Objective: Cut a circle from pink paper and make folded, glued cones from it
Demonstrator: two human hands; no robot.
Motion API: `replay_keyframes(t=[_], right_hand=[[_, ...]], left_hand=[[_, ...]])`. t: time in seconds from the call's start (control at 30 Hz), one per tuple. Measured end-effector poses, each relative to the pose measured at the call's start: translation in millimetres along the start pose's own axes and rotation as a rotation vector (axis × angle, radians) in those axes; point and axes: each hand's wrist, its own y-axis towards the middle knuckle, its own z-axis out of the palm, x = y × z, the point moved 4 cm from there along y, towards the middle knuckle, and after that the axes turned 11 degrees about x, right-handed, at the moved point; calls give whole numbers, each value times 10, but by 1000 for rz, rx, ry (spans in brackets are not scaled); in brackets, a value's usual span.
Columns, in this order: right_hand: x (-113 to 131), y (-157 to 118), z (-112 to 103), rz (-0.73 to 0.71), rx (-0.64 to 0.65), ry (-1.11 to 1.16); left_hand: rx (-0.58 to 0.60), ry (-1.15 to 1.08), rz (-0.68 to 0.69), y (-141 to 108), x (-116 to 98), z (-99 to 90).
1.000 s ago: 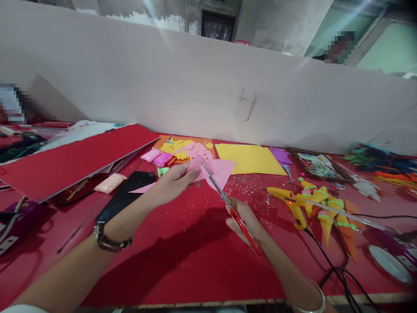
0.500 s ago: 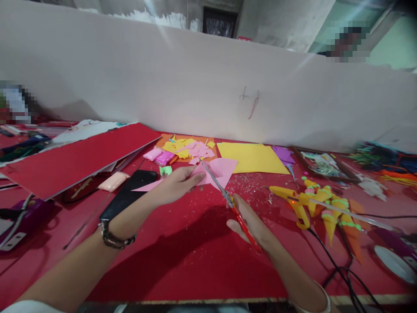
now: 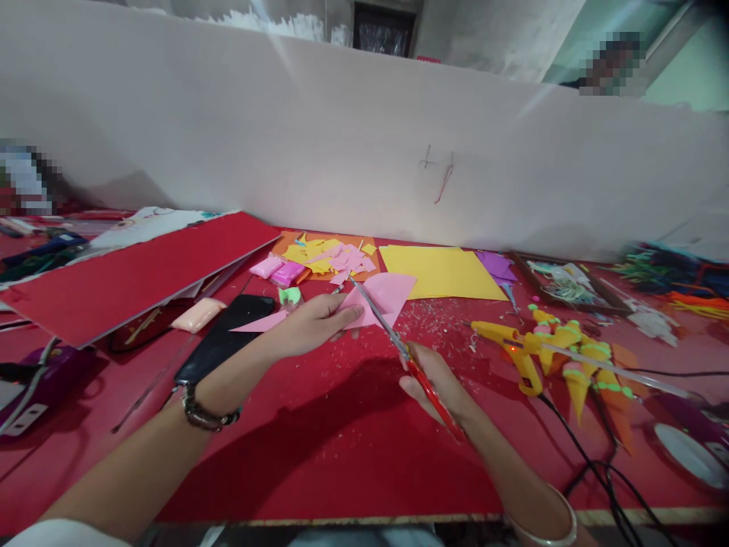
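My left hand (image 3: 319,317) pinches a sheet of pink paper (image 3: 392,295) above the middle of the red table. Scissors with red handles (image 3: 424,384) are gripped in my right hand (image 3: 436,372). Their blades point away and to the left, lying across the pink paper close to my left fingers. Beyond the blades, small pink and yellow paper scraps (image 3: 347,260) lie heaped on an orange sheet. A black phone (image 3: 228,334) rests beneath my left forearm, with a pointed pink piece over its edge.
Yellow sheets (image 3: 444,273) lie behind the pink paper. On the right are a yellow glue gun (image 3: 521,353) with a black cable, several small yellow cones (image 3: 578,384) and a tray of odds and ends (image 3: 563,285). A red board (image 3: 142,277) leans at left; a white partition (image 3: 319,144) stands behind.
My right hand and the scissors have shifted slightly right and toward me. The left hand keeps its hold on the pink paper almost in place.
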Motion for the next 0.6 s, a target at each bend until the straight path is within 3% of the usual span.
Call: replay_keyframes(t=[0.13, 0.3, 0.6], right_hand=[[2, -3, -2, 7, -5, 18], [-28, -13, 40, 76, 18, -21], [-17, -10, 63, 186, -14, -9]], left_hand=[[27, -112, -26, 10, 31, 7], [-65, -294, -45, 56, 0, 3], [-123, -212, -59, 107, 135, 75]])
